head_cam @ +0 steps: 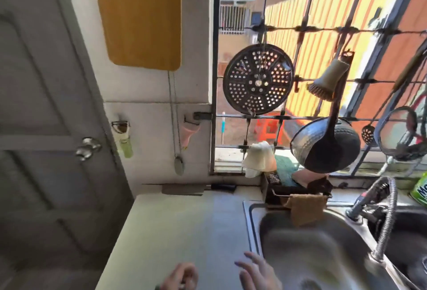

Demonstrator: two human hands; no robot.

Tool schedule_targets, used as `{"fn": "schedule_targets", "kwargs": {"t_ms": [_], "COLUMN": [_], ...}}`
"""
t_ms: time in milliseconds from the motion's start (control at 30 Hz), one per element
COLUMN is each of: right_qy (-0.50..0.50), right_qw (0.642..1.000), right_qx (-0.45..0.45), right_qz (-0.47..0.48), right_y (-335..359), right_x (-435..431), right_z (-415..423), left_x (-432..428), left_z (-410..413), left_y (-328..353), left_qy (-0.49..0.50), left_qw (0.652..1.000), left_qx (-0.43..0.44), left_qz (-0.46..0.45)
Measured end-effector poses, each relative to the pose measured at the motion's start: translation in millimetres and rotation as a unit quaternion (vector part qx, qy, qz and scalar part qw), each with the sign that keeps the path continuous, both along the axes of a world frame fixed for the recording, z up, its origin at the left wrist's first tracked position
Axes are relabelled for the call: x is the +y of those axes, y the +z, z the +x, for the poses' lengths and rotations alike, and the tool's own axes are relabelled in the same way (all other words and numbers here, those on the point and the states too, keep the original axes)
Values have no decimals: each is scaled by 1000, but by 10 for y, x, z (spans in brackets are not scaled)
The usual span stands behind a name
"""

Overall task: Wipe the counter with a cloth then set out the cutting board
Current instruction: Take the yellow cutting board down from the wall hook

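A wooden cutting board (141, 15) hangs on the white wall at the top, left of the window. A white cloth (257, 158) is draped on the window bars above the counter's back edge. A brown cloth (306, 209) hangs over the sink's rear rim. The pale counter (175, 225) runs between the door and the sink. My left hand (181, 276) is low over the counter's near edge with fingers curled; nothing shows in it. My right hand (258, 271) hovers over the sink's left rim with fingers spread and empty.
A steel sink (254, 222) with a coiled tap (383, 206) fills the right. A cleaver (184, 189) lies at the counter's back. Peelers, a perforated steamer plate (258, 79), a brush, ladle and strainers hang by the window. A grey door (46, 128) stands left.
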State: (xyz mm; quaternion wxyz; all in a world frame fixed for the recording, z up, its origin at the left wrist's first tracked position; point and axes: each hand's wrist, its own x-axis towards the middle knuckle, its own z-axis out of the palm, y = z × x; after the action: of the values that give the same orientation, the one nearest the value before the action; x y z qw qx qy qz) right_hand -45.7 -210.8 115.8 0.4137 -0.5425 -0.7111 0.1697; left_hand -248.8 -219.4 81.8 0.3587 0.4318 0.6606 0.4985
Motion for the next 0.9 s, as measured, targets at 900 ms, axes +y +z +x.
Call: {"fn": "schedule_targets", "kwargs": {"t_ms": [900], "right_qy": [145], "right_qw": [941], "right_qx": [240], "right_qz": [-188], "right_y": [2963], "right_x": [1726], "right_z": [-1981], "left_x": [1198], "left_z": [-1696], "left_y": [3637], "left_qy": [94], "left_qw": [928], "left_qx": [312], "left_qz": [179]}}
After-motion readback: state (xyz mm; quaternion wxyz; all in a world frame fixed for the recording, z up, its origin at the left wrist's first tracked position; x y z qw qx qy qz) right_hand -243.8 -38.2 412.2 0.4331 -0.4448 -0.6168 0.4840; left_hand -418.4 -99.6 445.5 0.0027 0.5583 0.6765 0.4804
